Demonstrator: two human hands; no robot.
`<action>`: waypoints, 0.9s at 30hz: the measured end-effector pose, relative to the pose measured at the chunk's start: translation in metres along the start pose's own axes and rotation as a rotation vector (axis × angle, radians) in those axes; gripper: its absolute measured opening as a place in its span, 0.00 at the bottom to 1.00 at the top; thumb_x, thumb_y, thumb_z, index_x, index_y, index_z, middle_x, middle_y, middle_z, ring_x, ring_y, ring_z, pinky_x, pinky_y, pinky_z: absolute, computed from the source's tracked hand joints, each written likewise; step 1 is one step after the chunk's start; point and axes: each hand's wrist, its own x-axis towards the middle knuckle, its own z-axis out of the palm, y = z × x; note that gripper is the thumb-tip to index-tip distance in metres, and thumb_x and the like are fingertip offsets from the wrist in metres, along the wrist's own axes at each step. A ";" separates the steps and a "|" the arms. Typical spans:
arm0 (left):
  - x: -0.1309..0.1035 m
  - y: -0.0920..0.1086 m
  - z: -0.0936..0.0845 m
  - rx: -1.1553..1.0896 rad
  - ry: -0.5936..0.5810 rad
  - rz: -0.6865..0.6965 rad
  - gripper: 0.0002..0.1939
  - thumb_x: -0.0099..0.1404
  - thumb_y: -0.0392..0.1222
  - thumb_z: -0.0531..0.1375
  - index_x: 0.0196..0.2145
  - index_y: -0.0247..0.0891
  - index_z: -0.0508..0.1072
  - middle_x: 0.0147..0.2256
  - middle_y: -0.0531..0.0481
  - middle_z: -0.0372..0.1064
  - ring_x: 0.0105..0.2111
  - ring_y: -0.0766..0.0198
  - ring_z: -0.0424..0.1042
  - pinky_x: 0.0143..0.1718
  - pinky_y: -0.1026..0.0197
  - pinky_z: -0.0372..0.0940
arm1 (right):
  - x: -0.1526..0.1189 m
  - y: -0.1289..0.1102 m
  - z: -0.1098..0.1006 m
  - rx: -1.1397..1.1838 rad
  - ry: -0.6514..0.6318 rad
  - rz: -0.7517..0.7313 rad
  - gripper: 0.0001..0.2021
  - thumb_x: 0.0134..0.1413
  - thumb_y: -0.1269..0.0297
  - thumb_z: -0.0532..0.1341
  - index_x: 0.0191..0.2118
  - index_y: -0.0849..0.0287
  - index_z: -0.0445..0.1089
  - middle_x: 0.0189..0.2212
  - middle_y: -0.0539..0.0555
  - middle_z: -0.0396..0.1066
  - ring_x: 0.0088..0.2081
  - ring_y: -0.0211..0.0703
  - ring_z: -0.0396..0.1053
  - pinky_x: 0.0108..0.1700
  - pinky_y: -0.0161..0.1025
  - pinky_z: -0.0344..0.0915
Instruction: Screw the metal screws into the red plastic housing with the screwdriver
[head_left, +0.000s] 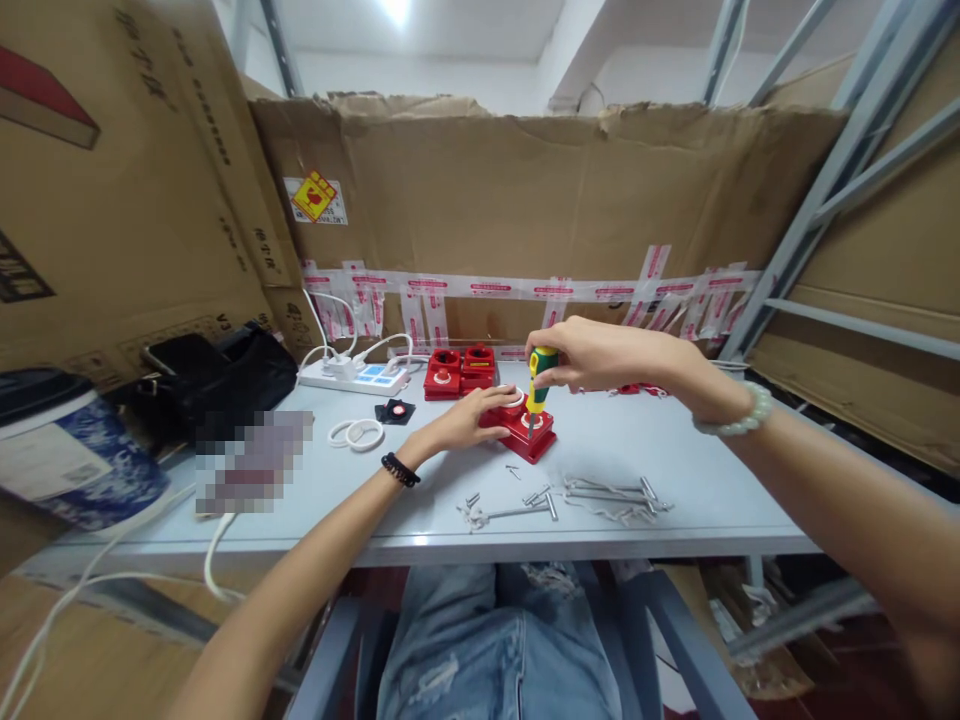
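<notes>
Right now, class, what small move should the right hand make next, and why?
Probably the right hand should give the screwdriver a small turn, once its tip is seated. The tool stands nearly upright, tip down at the red block, while the left hand rests on that block, seemingly steadying it. Whether the tip is engaged is too small to tell.

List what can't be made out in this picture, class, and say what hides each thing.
All in the head view:
- Part of the red device: covered by the left grip.
- Whether the screwdriver tip sits in a screw: too small to tell; part of its handle is behind the right grip.
- The full outline of the cup: cut off by the left edge.
- The object near the cup: blurred by pixelation.
</notes>
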 end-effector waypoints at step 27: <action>0.005 0.022 -0.001 0.046 0.205 -0.195 0.28 0.63 0.59 0.54 0.53 0.38 0.66 0.56 0.40 0.59 0.57 0.54 0.62 0.57 0.54 0.57 | -0.026 -0.015 0.017 0.112 1.220 0.274 0.21 0.53 0.52 0.57 0.17 0.58 0.56 0.14 0.45 0.53 0.19 0.31 0.47 0.23 0.35 0.47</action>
